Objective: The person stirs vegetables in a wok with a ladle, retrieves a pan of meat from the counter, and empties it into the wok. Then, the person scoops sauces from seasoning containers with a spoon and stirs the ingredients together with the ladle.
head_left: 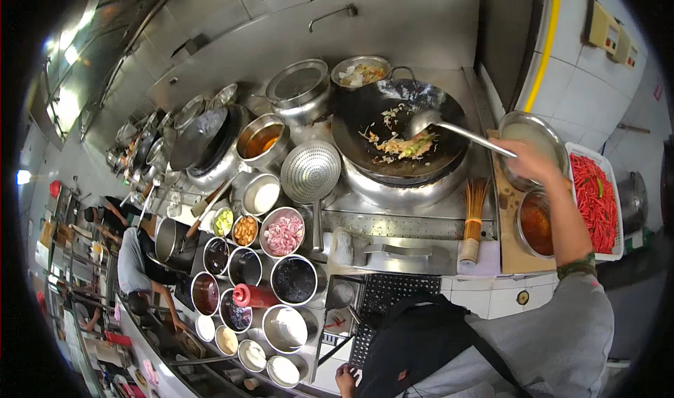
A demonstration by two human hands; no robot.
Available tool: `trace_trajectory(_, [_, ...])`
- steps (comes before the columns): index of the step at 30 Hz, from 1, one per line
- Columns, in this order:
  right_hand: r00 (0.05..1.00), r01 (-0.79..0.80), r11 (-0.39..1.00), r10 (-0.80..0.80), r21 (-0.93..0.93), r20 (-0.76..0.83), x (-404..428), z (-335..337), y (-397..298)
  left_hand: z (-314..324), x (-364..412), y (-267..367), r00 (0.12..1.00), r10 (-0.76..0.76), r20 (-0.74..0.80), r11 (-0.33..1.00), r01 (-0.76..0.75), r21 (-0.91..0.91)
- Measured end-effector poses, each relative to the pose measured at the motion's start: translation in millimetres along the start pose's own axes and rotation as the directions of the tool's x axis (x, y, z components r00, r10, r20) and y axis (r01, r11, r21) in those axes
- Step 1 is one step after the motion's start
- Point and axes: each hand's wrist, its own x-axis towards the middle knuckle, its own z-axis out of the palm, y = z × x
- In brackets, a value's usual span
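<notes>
My right hand (521, 158) grips the handle end of a metal wok ladle (466, 133). The ladle's bowl dips into a large black wok (363, 111), against chopped food (395, 145) with pale, orange and green pieces. Below, at the picture's bottom edge, hangs my left hand (346, 379), away from the stove; its fingers are partly hidden, and nothing plainly shows in it. A bamboo wok brush (472, 208) stands on the steel counter right of the wok. On the left, a perforated strainer (311, 171) rests near a pot of brownish liquid (261, 140).
A white basket (613, 203) of red chillies stands at right, beside a pot of reddish sauce (536, 224) and a metal basin (532, 129). Several seasoning containers (295, 279) and a red squeeze bottle (255, 296) crowd the left. A co-worker (134, 271) bends over farther left.
</notes>
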Motion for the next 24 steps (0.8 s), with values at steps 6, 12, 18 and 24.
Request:
trace_trajectory(6, [0.994,0.088,0.996,-0.086,-0.028,0.066,23.9,25.3,-32.9,-35.4,-0.7,-9.9,0.997,0.067,-0.031,0.991,-0.063,0.115])
trace_trajectory(12, [0.985,-0.154,0.983,0.160,0.097,-0.057,89.9,114.3,-54.2,-47.1,12.3,-17.9,0.983,0.180,0.035,0.938,-0.183,0.294])
trace_trajectory(18, [0.987,-0.112,0.992,0.117,-0.052,0.109,99.9,79.7,-91.7,-72.7,10.0,-43.8,0.966,0.246,0.075,0.860,-0.254,0.442])
trace_trajectory(24, [0.998,0.014,0.960,-0.030,-0.279,-0.052,31.5,-9.4,-50.4,-64.5,18.2,-60.6,0.935,0.326,0.143,0.770,-0.350,0.534])
